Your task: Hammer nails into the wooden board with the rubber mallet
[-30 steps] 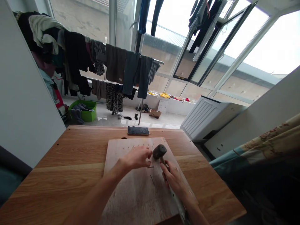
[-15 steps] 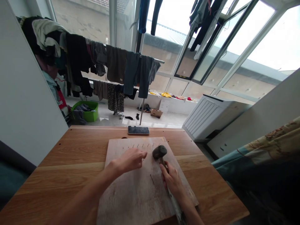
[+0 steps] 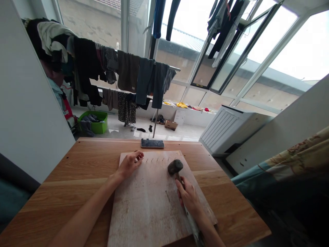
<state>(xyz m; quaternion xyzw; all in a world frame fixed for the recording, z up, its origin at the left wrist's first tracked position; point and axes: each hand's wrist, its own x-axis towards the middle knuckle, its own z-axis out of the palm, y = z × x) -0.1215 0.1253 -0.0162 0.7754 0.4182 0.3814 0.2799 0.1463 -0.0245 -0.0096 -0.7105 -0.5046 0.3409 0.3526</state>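
Observation:
A pale, worn wooden board (image 3: 144, 209) lies on the table, with a row of thin nails (image 3: 157, 160) standing along its far edge. At the left end of this row is my left hand (image 3: 130, 164), its fingers curled and drawn together; what they hold, if anything, is too small to make out. My right hand (image 3: 189, 196) is wrapped round the handle of a hammer (image 3: 175, 167). The hammer's dark, blocky head is over the board's right part, near the right end of the row. A loose nail (image 3: 168, 196) lies on the board, left of my right hand.
The wooden table (image 3: 74, 171) carries a phone (image 3: 152, 143) near its far edge. Beyond it stand a drying rack with clothes (image 3: 128, 72) and a green basket (image 3: 100, 127). A white ribbed panel (image 3: 221, 127) is at the right, near a curtain (image 3: 282, 164).
My left hand has moved left and away from me, from the board's middle to the left end of the nail row. My right hand and the hammer have hardly moved.

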